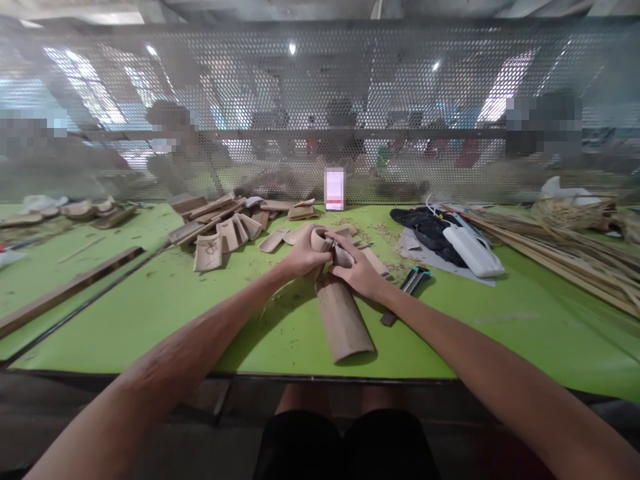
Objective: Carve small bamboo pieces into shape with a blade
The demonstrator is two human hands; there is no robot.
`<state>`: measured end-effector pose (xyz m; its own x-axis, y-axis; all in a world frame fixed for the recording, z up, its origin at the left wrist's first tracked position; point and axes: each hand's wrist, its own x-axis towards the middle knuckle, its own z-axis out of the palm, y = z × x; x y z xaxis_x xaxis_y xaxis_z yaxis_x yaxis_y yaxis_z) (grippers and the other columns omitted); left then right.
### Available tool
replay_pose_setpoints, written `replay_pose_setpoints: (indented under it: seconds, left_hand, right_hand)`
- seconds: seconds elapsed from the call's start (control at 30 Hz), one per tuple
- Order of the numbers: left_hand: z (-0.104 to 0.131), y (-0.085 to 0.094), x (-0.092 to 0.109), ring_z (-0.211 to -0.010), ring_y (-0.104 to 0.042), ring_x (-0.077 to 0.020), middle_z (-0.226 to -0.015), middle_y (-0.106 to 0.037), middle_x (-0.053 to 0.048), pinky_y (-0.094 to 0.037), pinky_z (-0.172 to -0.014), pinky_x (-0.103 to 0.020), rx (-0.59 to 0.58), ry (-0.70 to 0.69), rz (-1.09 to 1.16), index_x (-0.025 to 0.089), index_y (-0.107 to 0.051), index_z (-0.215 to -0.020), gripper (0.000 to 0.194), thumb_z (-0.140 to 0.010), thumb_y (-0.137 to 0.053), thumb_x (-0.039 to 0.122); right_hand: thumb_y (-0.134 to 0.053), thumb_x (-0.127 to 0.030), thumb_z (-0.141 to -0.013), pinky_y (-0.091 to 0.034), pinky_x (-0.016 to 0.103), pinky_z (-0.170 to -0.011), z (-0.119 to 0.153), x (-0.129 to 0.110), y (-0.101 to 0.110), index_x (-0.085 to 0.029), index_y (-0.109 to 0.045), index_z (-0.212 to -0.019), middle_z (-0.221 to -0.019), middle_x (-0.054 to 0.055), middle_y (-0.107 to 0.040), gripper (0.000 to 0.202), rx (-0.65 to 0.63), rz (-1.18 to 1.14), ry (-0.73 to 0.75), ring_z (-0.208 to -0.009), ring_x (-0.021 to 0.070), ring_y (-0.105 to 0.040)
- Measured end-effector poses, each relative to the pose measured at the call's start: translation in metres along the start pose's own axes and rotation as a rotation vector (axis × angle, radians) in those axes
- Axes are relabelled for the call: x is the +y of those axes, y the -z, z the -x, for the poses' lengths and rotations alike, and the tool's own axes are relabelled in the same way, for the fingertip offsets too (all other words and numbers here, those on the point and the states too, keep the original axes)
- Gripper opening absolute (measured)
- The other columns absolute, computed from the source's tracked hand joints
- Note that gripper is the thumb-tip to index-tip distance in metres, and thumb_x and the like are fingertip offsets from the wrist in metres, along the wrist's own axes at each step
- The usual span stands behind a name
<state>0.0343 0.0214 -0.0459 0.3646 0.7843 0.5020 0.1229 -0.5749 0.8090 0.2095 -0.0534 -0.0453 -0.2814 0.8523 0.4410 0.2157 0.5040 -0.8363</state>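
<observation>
Both hands meet above the middle of the green table. My left hand is closed round a small curved piece of bamboo. My right hand touches the same area from the right, its fingers bent round a pale curved piece; whether the two pieces are joined cannot be told. Just below the hands a larger half-round bamboo piece lies on the table with its curved side up. A utility knife with a teal end lies beside my right forearm.
Cut bamboo pieces are heaped at the back left. A phone stands upright before the mesh screen. Black cloth, a white power bank-like object and long bamboo strips lie right. A wooden bar lies left.
</observation>
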Motion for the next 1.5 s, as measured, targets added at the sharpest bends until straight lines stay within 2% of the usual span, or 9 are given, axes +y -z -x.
replay_pose_setpoints:
  seconds: [0.2, 0.47, 0.73, 0.93, 1.13, 1.37, 1.5]
  left_hand:
    - [0.005, 0.000, 0.006, -0.108, -0.063, -0.0272, -0.112, -0.063, -0.008, -0.052, -0.097, -0.042, -0.015, -0.068, 0.019, 0.020, -0.058, -0.111, 0.051, -0.065, -0.078, 0.027]
    - [0.006, 0.009, 0.013, -0.114, -0.065, -0.0307, -0.118, -0.068, -0.011, -0.053, -0.100, -0.046, -0.163, -0.049, 0.077, 0.022, -0.061, -0.116, 0.057, -0.066, -0.087, 0.031]
    - [0.003, 0.011, 0.014, -0.113, -0.065, -0.0295, -0.117, -0.068, -0.011, -0.054, -0.100, -0.044, -0.204, -0.038, 0.076, 0.021, -0.061, -0.116, 0.062, -0.061, -0.089, 0.029]
    - [0.003, 0.014, 0.012, -0.115, -0.065, -0.0301, -0.120, -0.066, -0.012, -0.053, -0.101, -0.043, -0.261, -0.077, 0.087, 0.020, -0.060, -0.121, 0.073, -0.058, -0.094, 0.035]
    - [0.004, 0.013, 0.010, -0.115, -0.065, -0.0316, -0.119, -0.067, -0.012, -0.052, -0.102, -0.045, -0.204, -0.099, 0.101, 0.021, -0.063, -0.117, 0.071, -0.057, -0.096, 0.038]
    - [0.004, 0.009, 0.011, -0.121, -0.063, -0.0320, -0.120, -0.068, -0.012, -0.048, -0.108, -0.044, -0.078, -0.025, 0.132, 0.020, -0.064, -0.117, 0.077, -0.056, -0.094, 0.058]
    - [0.005, 0.008, 0.011, -0.122, -0.062, -0.0334, -0.122, -0.069, -0.013, -0.046, -0.111, -0.047, -0.054, -0.012, 0.099, 0.019, -0.065, -0.118, 0.076, -0.060, -0.091, 0.062]
  right_hand:
    - [-0.063, -0.015, -0.081, -0.038, 0.047, -0.122, 0.000, -0.002, 0.001, -0.030, -0.056, -0.143, -0.152, 0.005, -0.053, 0.064, 0.026, 0.007, 0.019, -0.139, 0.0263, -0.051]
    - [-0.062, -0.014, -0.076, -0.037, 0.051, -0.120, -0.001, -0.003, 0.005, -0.029, -0.060, -0.126, -0.137, 0.004, -0.060, 0.052, 0.042, 0.075, 0.057, -0.129, 0.0267, -0.053]
    - [-0.061, -0.015, -0.074, -0.043, 0.050, -0.115, -0.001, 0.001, 0.006, -0.030, -0.058, -0.126, -0.131, 0.004, -0.059, 0.054, 0.007, 0.050, 0.031, -0.120, 0.0250, -0.054]
    - [-0.062, -0.015, -0.076, -0.049, 0.046, -0.110, 0.001, -0.001, 0.005, -0.029, -0.058, -0.123, -0.128, 0.004, -0.058, 0.049, -0.024, -0.008, 0.032, -0.119, 0.0235, -0.055]
    - [-0.066, -0.020, -0.080, -0.048, 0.047, -0.112, -0.001, 0.000, 0.003, -0.028, -0.055, -0.124, -0.132, 0.006, -0.057, 0.047, -0.025, -0.001, 0.047, -0.122, 0.0246, -0.054]
    - [-0.062, -0.016, -0.077, -0.044, 0.047, -0.113, 0.000, 0.000, 0.002, -0.029, -0.057, -0.130, -0.130, 0.004, -0.060, 0.055, -0.008, 0.070, 0.079, -0.119, 0.0253, -0.055]
    - [-0.061, -0.014, -0.075, -0.042, 0.045, -0.113, 0.000, 0.001, 0.001, -0.028, -0.057, -0.129, -0.130, 0.004, -0.060, 0.056, 0.019, 0.068, 0.093, -0.118, 0.0242, -0.055]
